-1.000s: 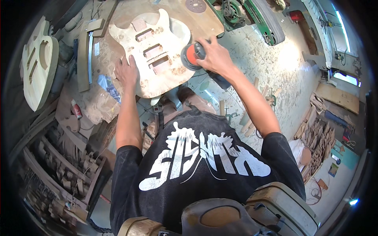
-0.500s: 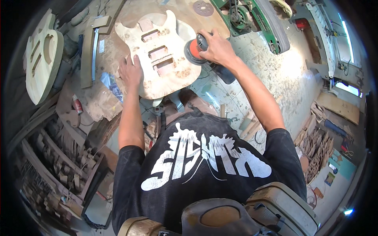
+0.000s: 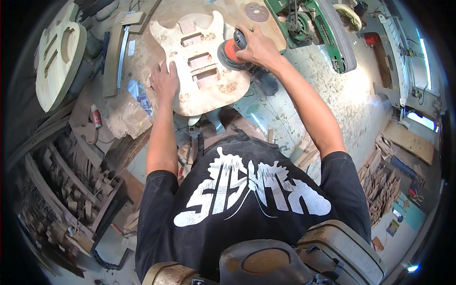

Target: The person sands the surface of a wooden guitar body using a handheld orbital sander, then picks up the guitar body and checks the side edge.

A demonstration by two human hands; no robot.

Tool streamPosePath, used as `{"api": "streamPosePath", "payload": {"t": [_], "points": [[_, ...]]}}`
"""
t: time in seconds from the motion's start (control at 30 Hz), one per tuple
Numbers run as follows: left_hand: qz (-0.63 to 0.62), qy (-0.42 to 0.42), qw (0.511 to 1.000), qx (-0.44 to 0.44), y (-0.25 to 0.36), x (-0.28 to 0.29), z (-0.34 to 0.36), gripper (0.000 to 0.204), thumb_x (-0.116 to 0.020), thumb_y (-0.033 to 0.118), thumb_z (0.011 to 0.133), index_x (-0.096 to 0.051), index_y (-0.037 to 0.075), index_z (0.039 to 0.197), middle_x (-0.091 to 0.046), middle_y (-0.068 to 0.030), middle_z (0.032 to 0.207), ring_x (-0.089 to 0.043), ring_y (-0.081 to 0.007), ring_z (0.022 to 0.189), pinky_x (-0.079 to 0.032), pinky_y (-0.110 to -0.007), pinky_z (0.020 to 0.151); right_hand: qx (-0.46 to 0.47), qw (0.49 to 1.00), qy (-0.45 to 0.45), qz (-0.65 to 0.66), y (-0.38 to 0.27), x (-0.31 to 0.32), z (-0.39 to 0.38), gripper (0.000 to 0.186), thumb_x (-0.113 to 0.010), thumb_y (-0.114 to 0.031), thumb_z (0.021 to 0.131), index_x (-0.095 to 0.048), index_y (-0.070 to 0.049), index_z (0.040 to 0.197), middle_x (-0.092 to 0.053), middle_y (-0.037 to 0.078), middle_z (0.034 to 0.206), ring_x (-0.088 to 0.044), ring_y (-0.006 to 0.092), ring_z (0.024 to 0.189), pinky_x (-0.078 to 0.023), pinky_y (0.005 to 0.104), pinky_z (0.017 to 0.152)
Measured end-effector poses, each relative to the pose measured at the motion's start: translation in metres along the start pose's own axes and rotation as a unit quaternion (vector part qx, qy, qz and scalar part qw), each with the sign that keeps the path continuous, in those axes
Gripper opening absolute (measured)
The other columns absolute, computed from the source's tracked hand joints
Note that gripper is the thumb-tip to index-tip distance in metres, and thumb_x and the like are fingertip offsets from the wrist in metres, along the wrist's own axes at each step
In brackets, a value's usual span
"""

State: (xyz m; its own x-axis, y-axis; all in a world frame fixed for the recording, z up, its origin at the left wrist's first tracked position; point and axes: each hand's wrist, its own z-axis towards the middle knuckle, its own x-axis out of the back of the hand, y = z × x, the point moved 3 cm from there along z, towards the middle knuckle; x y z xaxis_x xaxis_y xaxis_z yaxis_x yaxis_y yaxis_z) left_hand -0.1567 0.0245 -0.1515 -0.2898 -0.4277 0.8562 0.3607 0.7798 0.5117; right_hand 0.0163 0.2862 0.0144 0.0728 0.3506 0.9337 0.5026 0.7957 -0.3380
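Note:
A pale wooden electric guitar body (image 3: 190, 92) with patches of burl-like figure and cut-out pickup cavities lies at the top middle. At its left edge is my left hand (image 3: 165, 83), thumb on the top face and fingers curled along the rim, holding it. My right hand (image 3: 259, 46) is wrapped round the dark grip of an orange-and-black random orbital sander (image 3: 232, 51). The sander's round pad rests over the right side of the body, near its waist. My palm and fingers hide part of the sander's top.
A green belt sander (image 3: 308, 28) stands at the upper right. Near the bench's far edge lies a perforated round disc (image 3: 257, 12). Another guitar body (image 3: 61, 57) leans at the far left. Wood offcuts fill a rack (image 3: 71, 199) at the lower left; a red can (image 3: 96, 116) sits above it.
The whole view has shifted, so the bench and guitar body appear farther right. Relative to the body, the sander has moved left, farther onto its face. Both hands keep their hold.

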Motion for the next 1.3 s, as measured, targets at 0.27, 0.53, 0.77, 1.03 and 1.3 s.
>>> {"api": "streamPosePath", "payload": {"t": [0.27, 0.53, 0.77, 1.03, 1.3], "points": [[-0.017, 0.018, 1.0, 0.005, -0.004, 0.001, -0.007, 0.062, -0.042, 0.053, 0.108, -0.058, 0.013, 0.152, -0.048, -0.0276, 0.158, -0.04, -0.0431, 0.149, -0.026, -0.055, 0.125, 0.077, 0.996, -0.048, 0.003, -0.008, -0.009, -0.057, 0.072, -0.082, -0.032, 0.078, -0.054, -0.022, 0.145, -0.057, 0.023, 0.128, -0.068, 0.049, 0.105, -0.058, 0.0538, 0.09], [-0.072, -0.012, 0.997, 0.022, -0.014, -0.007, 0.0, 0.058, -0.041, 0.052, 0.11, -0.059, 0.018, 0.153, -0.044, -0.0265, 0.162, -0.032, -0.0409, 0.156, -0.018, -0.059, 0.128, -0.024, 0.999, -0.021, -0.006, 0.014, -0.004, -0.113, 0.069, -0.085, -0.027, 0.079, -0.054, -0.021, 0.141, -0.056, 0.02, 0.125, -0.07, 0.0468, 0.102, -0.059, 0.0532, 0.087], [-0.095, 0.025, 0.995, -0.003, -0.016, -0.005, -0.003, 0.058, -0.047, 0.05, 0.108, -0.058, 0.017, 0.154, -0.042, -0.0263, 0.163, -0.033, -0.0422, 0.155, -0.018, -0.059, 0.128, 0.083, 0.995, -0.048, -0.032, -0.061, -0.037, -0.151, 0.065, -0.082, -0.014, 0.076, -0.058, -0.025, 0.135, -0.052, 0.02, 0.119, -0.068, 0.0454, 0.104, -0.062, 0.0532, 0.076], [0.028, -0.032, 0.976, -0.215, 0.009, 0.017, -0.048, 0.108, -0.078, 0.074, 0.077, -0.044, 0.02, 0.164, -0.027, -0.0259, 0.171, -0.022, -0.045, 0.16, -0.019, -0.067, 0.125, -0.02, 1.0, 0.0, -0.013, -0.046, -0.031, -0.133, 0.075, -0.084, -0.018, 0.08, -0.052, -0.024, 0.148, -0.051, 0.024, 0.122, -0.068, 0.0469, 0.103, -0.06, 0.0566, 0.082], [-0.203, 0.079, 0.974, -0.064, -0.017, -0.007, -0.037, 0.057, -0.059, 0.036, 0.105, -0.053, 0.01, 0.155, -0.041, -0.0293, 0.163, -0.035, -0.0472, 0.152, -0.029, -0.057, 0.125, 0.047, 0.997, -0.033, -0.05, -0.076, -0.033, -0.143, 0.072, -0.085, -0.017, 0.075, -0.055, -0.025, 0.14, -0.053, 0.021, 0.118, -0.069, 0.0464, 0.099, -0.061, 0.0533, 0.08]]}}
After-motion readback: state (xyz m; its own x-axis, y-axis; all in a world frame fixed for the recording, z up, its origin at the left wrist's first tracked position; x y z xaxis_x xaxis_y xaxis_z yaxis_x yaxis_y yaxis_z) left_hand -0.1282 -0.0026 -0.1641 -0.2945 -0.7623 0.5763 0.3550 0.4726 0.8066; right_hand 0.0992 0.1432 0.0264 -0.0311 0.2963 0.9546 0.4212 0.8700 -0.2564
